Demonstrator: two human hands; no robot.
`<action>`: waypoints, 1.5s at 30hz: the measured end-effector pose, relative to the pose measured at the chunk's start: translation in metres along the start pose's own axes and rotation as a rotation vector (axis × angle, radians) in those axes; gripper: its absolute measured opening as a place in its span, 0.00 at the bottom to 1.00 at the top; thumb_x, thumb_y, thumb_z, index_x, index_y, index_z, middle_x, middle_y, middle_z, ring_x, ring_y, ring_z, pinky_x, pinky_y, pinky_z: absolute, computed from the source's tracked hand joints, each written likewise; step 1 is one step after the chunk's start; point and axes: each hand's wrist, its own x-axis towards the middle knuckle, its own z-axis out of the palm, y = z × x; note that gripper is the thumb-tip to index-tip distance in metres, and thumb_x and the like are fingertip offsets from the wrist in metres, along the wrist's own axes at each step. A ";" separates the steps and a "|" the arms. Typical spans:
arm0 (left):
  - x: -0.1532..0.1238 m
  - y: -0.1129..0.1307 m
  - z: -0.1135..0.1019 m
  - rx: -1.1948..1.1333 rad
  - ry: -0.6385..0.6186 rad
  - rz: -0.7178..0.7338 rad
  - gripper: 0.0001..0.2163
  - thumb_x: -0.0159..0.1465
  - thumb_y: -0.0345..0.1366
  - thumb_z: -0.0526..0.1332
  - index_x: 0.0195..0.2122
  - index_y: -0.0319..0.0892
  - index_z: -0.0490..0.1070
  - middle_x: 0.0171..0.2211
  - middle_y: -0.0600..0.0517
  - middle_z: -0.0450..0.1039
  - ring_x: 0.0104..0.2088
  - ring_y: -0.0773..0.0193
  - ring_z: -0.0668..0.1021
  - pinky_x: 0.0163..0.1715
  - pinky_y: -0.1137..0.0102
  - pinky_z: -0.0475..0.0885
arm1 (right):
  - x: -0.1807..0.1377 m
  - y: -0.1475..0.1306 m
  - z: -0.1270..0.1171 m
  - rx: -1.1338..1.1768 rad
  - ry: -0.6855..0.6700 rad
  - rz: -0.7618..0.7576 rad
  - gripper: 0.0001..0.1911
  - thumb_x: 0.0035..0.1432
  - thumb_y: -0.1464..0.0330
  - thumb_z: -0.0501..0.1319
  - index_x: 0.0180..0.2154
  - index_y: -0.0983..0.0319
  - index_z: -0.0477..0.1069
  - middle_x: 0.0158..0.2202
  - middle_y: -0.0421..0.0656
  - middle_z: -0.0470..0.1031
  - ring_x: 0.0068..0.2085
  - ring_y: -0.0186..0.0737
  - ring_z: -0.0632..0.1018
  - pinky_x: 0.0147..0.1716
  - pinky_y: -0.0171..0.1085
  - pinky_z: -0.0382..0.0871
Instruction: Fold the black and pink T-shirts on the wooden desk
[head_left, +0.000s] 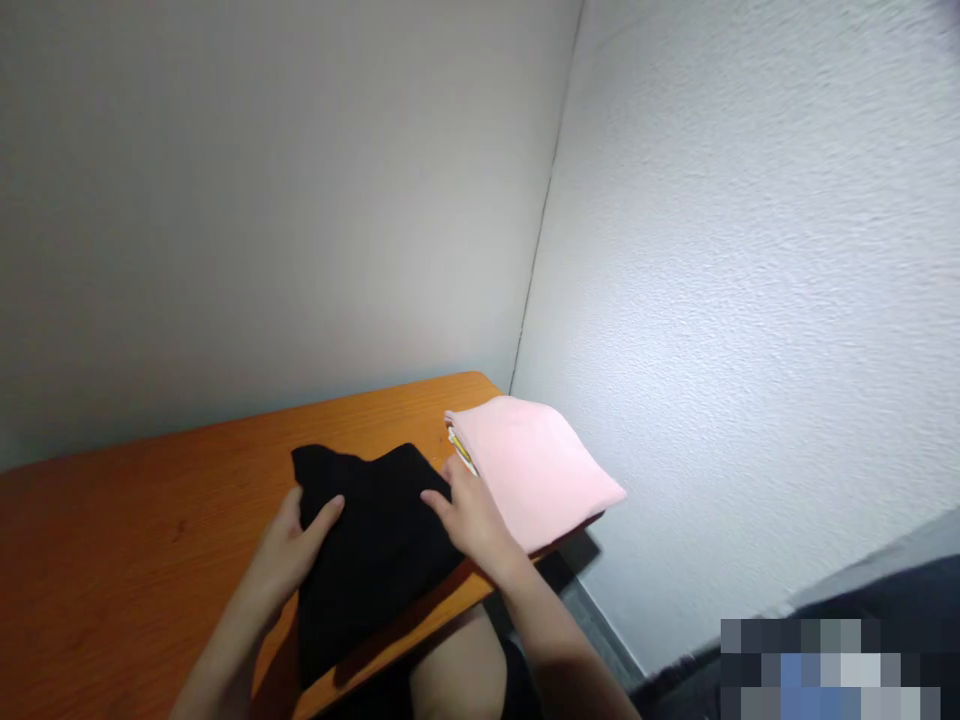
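Black cloth [375, 545], between the left grip [294, 540] and right grip [474, 512], each closed on a side edge, thumb uppermost.

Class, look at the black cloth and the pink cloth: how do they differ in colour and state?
The black cloth is dark; the pink cloth is pale.

The black cloth is held by the left hand and right hand; the pink cloth lies ungripped on the table.

Both show a plain, single-coloured upper face.
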 end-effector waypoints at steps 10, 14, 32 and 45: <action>0.034 0.116 0.162 -0.046 -0.052 0.294 0.24 0.58 0.49 0.66 0.48 0.39 0.62 0.45 0.41 0.72 0.46 0.48 0.78 0.49 0.52 0.73 | 0.034 0.107 -0.161 -0.021 0.409 0.125 0.16 0.57 0.55 0.64 0.38 0.57 0.63 0.26 0.36 0.69 0.29 0.39 0.72 0.28 0.34 0.60; 0.026 0.084 0.211 0.025 -0.138 0.231 0.33 0.54 0.43 0.70 0.54 0.36 0.56 0.54 0.32 0.63 0.58 0.40 0.70 0.56 0.47 0.67 | 0.029 0.163 -0.141 -0.134 0.242 0.320 0.15 0.54 0.61 0.68 0.39 0.59 0.67 0.33 0.41 0.75 0.36 0.43 0.76 0.34 0.37 0.65; -0.028 0.102 0.256 0.846 -0.201 0.852 0.25 0.71 0.41 0.45 0.64 0.31 0.61 0.68 0.36 0.54 0.69 0.43 0.55 0.66 0.45 0.47 | -0.008 0.145 -0.117 -0.445 0.060 0.101 0.29 0.71 0.56 0.46 0.68 0.59 0.53 0.71 0.47 0.49 0.71 0.53 0.49 0.66 0.54 0.45; -0.020 0.082 0.275 0.979 -0.213 0.819 0.29 0.69 0.43 0.46 0.66 0.28 0.59 0.70 0.37 0.50 0.70 0.45 0.54 0.67 0.50 0.46 | -0.008 0.159 -0.084 -0.412 0.007 0.228 0.28 0.71 0.54 0.44 0.69 0.51 0.50 0.72 0.38 0.44 0.72 0.46 0.44 0.68 0.54 0.39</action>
